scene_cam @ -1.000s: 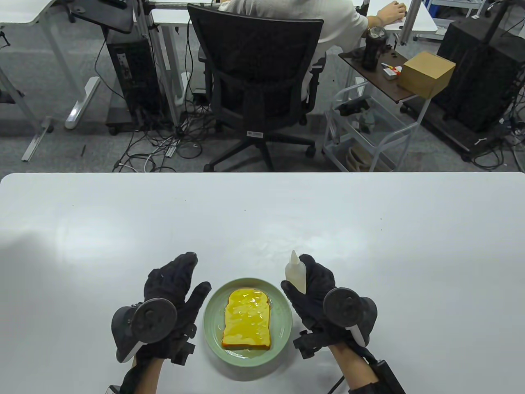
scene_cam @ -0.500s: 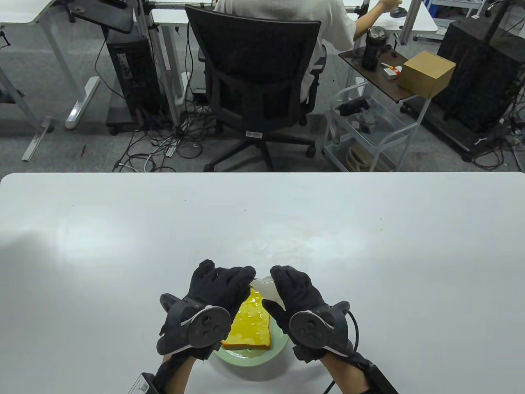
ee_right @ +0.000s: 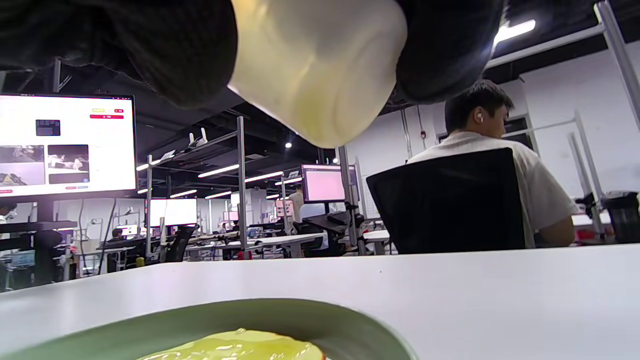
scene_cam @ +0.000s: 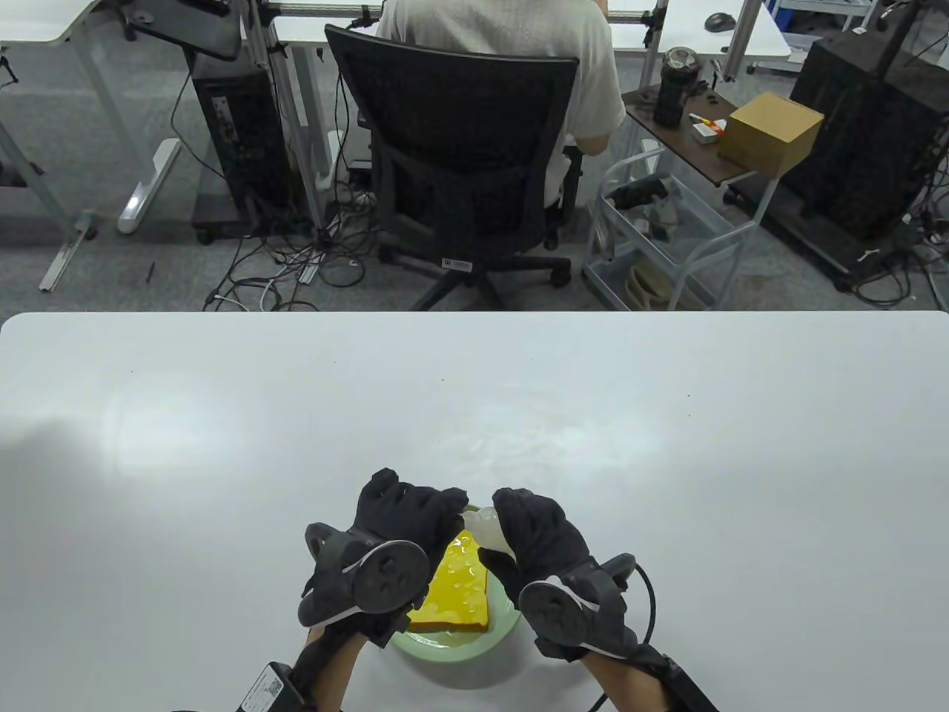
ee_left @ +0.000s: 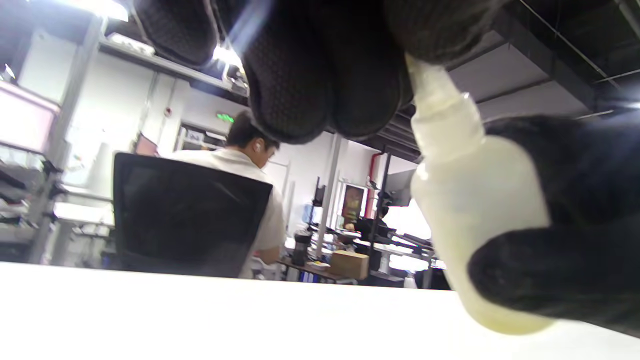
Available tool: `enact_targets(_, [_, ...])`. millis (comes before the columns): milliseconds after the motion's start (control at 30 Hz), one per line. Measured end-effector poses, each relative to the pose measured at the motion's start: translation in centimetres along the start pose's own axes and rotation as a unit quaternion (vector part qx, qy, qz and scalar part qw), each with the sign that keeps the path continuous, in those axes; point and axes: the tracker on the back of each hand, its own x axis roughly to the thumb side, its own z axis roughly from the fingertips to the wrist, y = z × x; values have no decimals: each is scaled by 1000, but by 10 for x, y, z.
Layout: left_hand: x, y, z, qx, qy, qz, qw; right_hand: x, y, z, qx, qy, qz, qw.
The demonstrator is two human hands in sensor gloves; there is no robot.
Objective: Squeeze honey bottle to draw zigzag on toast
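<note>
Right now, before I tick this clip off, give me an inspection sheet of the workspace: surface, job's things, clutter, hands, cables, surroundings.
Surface: white table, glossy, glare patches.
Job's things: honey bottle tilted over the toast, nozzle toward the left hand; toast glazed yellow, on a green plate.
Clutter: nothing seen on the table.
Hands: right hand grips the bottle's body; left hand fingers cover the nozzle tip, seen in the left wrist view; whether they pinch it, cannot tell.
Cables: a black lead loops from the right tracker; floor wiring tangled beyond the table.
Surroundings: a seated person in an office chair, a wire cart, a cardboard box.
</note>
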Motion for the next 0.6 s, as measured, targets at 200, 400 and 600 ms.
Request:
enact_targets(200, [7,-5,-1,18,24,-33,999,7,-1,3,-16,-6,39,999])
enact_targets(400, [-2,-6,0,27,91,21,995,13,-3,4,-22,-10,67,997])
enact_targets(600, [-11,8,1,5,35,75,997,5,-8,1,-22,13,38,999])
